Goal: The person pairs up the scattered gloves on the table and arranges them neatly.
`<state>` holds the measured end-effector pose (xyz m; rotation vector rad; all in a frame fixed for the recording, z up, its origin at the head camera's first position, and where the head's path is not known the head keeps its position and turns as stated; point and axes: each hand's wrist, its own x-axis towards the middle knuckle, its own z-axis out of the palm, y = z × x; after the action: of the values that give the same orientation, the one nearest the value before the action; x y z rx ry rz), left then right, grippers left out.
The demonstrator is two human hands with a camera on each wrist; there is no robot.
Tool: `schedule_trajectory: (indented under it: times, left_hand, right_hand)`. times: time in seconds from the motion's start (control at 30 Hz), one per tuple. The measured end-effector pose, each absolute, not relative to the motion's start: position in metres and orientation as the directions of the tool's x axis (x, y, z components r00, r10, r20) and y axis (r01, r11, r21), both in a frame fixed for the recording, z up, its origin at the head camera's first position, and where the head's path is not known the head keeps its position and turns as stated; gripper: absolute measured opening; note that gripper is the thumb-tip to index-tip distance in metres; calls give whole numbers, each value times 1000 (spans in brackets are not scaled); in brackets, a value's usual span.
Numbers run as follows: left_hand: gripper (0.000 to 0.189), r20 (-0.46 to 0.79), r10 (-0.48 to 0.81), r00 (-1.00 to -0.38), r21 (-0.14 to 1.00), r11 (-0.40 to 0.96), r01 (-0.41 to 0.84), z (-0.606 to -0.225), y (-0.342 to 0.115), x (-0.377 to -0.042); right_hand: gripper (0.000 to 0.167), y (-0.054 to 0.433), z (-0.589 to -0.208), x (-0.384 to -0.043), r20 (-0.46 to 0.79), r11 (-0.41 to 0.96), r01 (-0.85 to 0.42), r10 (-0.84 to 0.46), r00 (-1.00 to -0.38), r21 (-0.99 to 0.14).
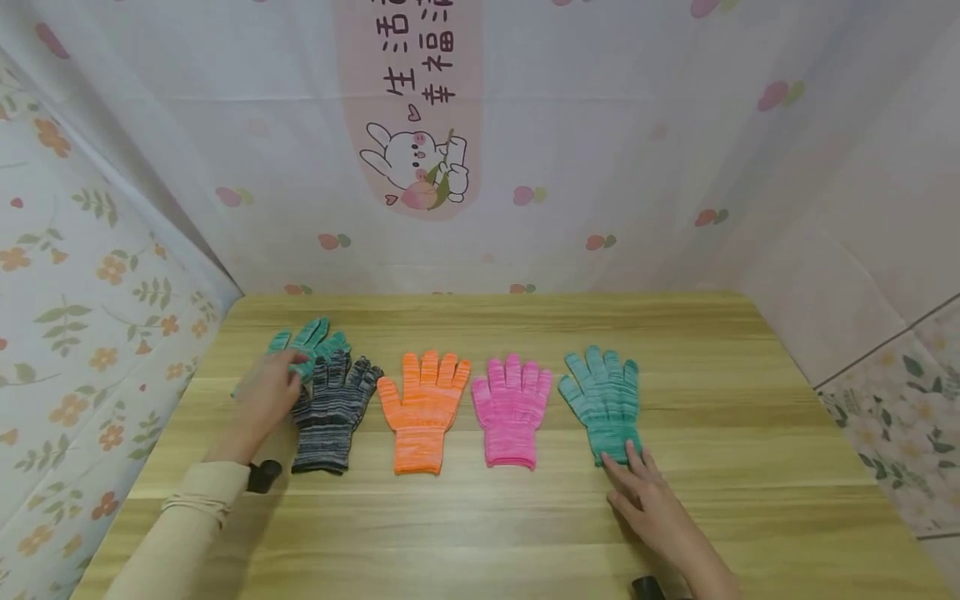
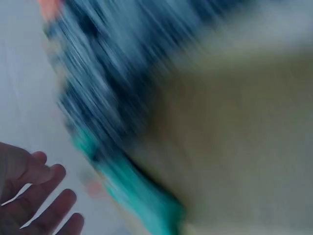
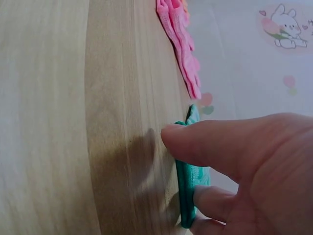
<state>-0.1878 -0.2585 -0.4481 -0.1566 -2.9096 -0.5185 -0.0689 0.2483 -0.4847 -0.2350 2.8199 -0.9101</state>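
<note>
A row of knitted gloves lies on the wooden table. At the far left, my left hand [image 1: 270, 392] overlaps a green glove [image 1: 306, 342], its fingers apart and relaxed in the left wrist view. That green glove lies partly behind a dark grey striped glove [image 1: 327, 417], both blurred in the left wrist view. At the right end, my right hand [image 1: 648, 504] rests its fingertips at the cuff of a teal-green glove [image 1: 606, 400]. In the right wrist view, the thumb [image 3: 205, 147] stands out over the cuff's edge.
Between the two hands lie an orange glove [image 1: 423, 408] and a pink glove [image 1: 512, 408], fingers pointing to the back. A white printed curtain [image 1: 600, 167] hangs behind the table [image 1: 480, 533]. A floral cloth [image 1: 82, 333] borders the left side.
</note>
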Motion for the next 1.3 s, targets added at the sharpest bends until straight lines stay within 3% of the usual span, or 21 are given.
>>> schedule_trajectory:
  times: [0.1, 0.23, 0.4, 0.6, 0.9, 1.1, 1.3]
  left_hand:
    - [33, 80, 63, -995, 339, 937, 87, -454, -295, -186]
    - [43, -68, 145, -987, 386, 916, 107, -463, -328, -181]
    - [46, -106, 203, -973, 425, 894, 140, -467, -343, -174]
    - [52, -111, 239, -965, 326, 926, 192, -465, -346, -173]
    - [29, -70, 196, -978, 180, 967, 181, -461, -340, -171]
    - [31, 22, 47, -999, 307, 950, 51, -441, -335, -179]
    - [35, 184, 4, -983, 383, 921, 76, -402, -314, -201]
  right_hand:
    - [49, 248, -484, -69, -124, 801, -90, -201, -972, -592]
    - [51, 248, -482, -69, -150, 803, -71, -196, -969, -591]
    - [53, 250, -482, -69, -158, 802, -68, -199, -967, -594]
    - [54, 252, -482, -69, -166, 790, -62, -203, -965, -610]
    - [54, 249, -482, -71, -139, 783, -77, -205, -969, -617]
    - [54, 247, -482, -71, -142, 774, -78, -212, -967, -628]
    - [54, 247, -479, -72, -189, 786, -41, -199, -962, -617]
